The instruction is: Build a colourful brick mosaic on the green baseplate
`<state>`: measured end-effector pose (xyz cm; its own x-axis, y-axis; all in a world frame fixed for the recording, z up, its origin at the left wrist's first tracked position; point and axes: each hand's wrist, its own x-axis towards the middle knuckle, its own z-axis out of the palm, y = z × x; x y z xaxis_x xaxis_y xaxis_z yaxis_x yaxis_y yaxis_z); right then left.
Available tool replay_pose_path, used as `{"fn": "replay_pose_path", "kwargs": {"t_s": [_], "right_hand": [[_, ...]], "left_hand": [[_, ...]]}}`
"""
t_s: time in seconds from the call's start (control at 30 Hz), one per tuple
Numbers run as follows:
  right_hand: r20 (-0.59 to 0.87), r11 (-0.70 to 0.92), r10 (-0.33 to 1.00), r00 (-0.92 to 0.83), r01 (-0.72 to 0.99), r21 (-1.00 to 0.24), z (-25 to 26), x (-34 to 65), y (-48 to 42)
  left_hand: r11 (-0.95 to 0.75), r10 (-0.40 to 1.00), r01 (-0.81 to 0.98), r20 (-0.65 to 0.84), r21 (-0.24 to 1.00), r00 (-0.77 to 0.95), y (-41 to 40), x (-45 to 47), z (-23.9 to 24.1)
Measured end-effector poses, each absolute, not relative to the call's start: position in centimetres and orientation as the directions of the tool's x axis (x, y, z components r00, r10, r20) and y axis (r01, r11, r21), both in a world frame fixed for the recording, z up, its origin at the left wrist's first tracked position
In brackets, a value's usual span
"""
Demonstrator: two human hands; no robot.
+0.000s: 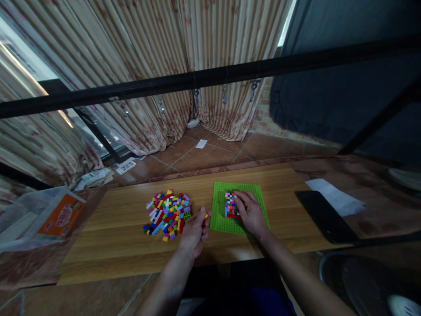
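Observation:
My left hand (195, 228) is closed in a pinch, with a small yellow toy brick (206, 216) at its fingertips. It is between a loose pile of toy bricks (167, 213) in many colours and a green baseplate (219, 224). On the baseplate stands a compact multicoloured brick build (230, 204) with a red lower edge. My right hand (251, 213) lies over the build's right side, thumb and fingers curled against it, and hides that part.
The bricks and baseplate lie on a wooden table (115, 237). At its right end is a black phone-like slab (325, 217) beside a white paper sheet (335, 197). A clear plastic bin (19, 219) with an orange label stands at left. A black bar (210, 79) crosses behind.

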<state>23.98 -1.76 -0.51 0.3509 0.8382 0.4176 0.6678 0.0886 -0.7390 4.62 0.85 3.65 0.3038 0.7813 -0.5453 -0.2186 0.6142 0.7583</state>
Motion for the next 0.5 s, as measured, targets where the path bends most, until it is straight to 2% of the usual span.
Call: {"fn": "replay_pose_path", "kwargs": {"t_s": [0.27,0.5], "right_hand": [[0.435,0.099,0.831,0.348,0.676,-0.73,-0.66,24.04,-1.7],[0.439,0.106,0.828,0.349,0.672,-0.733,-0.92,24.06,-1.6]], "left_hand": [[0.598,0.778,-0.206,-0.5,0.774,0.379,0.61,4.53,3.99],[0.592,0.785,-0.214,-0.496,0.777,0.372,0.28,5.09,3.88]]}}
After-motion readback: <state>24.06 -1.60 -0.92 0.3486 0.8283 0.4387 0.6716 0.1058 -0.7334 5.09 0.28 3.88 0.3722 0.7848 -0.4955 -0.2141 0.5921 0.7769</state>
